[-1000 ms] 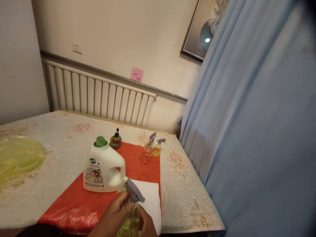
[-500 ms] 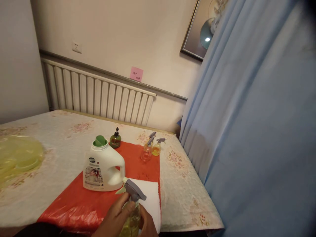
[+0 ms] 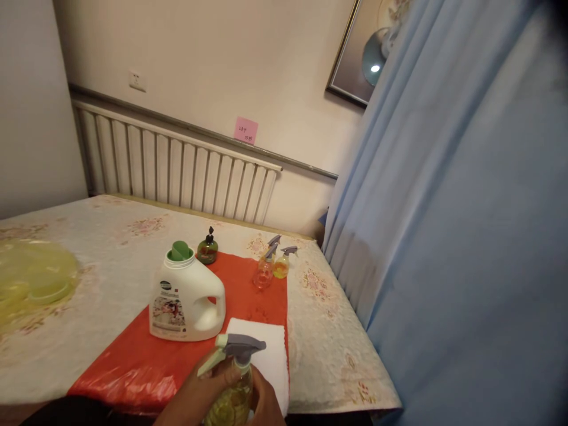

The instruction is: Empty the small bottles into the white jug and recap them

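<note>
Close to me at the bottom of the head view is a clear spray bottle (image 3: 228,407) with yellowish contents and a grey-and-pale-green trigger head (image 3: 242,345). Its nozzle points left. My left hand (image 3: 202,384) is closed around the bottle just below the trigger. On the bottle's right side, my right hand (image 3: 267,397) is curled against it, its fingertips partly hidden. Behind the hands lies a folded white cloth (image 3: 270,349) on a red plastic sheet (image 3: 248,302). A large white detergent jug (image 3: 189,302) with a green piece in its mouth stands beyond my left hand.
A green pump bottle (image 3: 207,251) stands behind the jug. Several small spray bottles (image 3: 263,275) cluster at the sheet's far right corner. Crumpled yellow translucent plastic (image 3: 35,278) lies left on the floral tablecloth (image 3: 319,331). A blue curtain (image 3: 465,236) hangs along the right edge.
The held spray bottle has turned and dropped slightly, so its head sits more level and its trigger shows more fully. Both hands have stayed on it. The other objects have not moved.
</note>
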Demonstrator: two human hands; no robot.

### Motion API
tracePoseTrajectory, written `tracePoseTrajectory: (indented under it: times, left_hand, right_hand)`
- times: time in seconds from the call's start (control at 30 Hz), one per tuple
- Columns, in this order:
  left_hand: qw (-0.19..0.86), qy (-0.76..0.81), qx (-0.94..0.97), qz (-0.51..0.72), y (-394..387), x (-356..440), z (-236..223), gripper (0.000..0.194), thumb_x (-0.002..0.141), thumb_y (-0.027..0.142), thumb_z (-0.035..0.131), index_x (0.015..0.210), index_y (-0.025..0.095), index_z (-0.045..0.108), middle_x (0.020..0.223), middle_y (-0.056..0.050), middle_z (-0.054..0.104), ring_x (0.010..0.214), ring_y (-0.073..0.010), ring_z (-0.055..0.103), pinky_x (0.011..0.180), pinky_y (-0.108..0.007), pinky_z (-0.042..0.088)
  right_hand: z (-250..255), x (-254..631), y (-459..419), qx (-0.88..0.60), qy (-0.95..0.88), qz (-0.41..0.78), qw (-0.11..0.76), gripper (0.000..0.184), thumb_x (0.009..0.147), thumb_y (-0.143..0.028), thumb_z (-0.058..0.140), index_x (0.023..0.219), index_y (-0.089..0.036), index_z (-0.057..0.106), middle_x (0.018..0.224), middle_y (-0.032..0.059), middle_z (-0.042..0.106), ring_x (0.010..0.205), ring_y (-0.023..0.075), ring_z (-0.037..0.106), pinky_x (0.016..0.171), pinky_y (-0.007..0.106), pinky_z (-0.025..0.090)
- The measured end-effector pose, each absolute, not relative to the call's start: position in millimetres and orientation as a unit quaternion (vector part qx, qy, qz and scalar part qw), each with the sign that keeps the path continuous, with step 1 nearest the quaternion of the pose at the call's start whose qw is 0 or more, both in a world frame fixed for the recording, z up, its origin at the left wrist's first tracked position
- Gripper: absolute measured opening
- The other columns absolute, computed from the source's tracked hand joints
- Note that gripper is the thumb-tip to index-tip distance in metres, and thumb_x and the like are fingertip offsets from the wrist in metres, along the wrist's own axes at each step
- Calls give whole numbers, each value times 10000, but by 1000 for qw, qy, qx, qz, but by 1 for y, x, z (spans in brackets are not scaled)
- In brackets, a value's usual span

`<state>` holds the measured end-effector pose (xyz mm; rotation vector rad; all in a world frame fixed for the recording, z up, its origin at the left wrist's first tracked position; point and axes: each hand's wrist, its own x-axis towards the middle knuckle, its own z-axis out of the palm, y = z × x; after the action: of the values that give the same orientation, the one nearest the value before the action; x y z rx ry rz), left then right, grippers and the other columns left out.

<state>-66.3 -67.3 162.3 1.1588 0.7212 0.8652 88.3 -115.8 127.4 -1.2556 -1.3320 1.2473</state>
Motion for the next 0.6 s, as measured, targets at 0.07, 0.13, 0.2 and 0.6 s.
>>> tracePoseTrajectory:
  times: [0.07, 0.13, 0.2, 0.6]
  left_hand:
    - [656, 334, 545, 401, -71, -68, 169, 482, 737, 492, 729, 1146, 241, 686, 939, -63, 740, 884, -290, 656, 829, -386, 529]
    - [627, 325, 581, 404, -73, -70, 178, 494, 754, 502, 707, 1180, 258, 661, 948, -61, 731, 902, -295, 646, 839, -386, 523]
    - [613, 306, 610, 398, -73, -72, 185, 497, 749, 524, 699, 1166, 256, 662, 935, -66, 725, 895, -300, 642, 839, -392, 519]
    - [752, 239, 504, 351, -65, -74, 180, 419, 683, 458, 796, 1004, 225, 661, 835, -25, 681, 757, -209, 633, 662, -289, 490]
  right_hand:
    - [128, 88, -117, -508, -538, 502, 448, 929, 361, -230, 854, 1251, -248, 588, 1240, 80, 634, 1207, 377, 530, 985, 449, 446]
    - [129, 88, -117, -498, -542, 504, 451, 921, 383, -246, 846, 1263, -246, 576, 1235, 74, 638, 1194, 366, 541, 978, 443, 449]
    - [131, 87, -118, -489, -549, 506, 451, 921, 387, -254, 843, 1267, -233, 570, 1213, 71, 648, 1169, 357, 559, 966, 433, 458]
    - [133, 86, -120, -511, -536, 523, 421, 938, 348, -217, 874, 1241, -223, 585, 1177, 79, 658, 1112, 352, 592, 929, 425, 478]
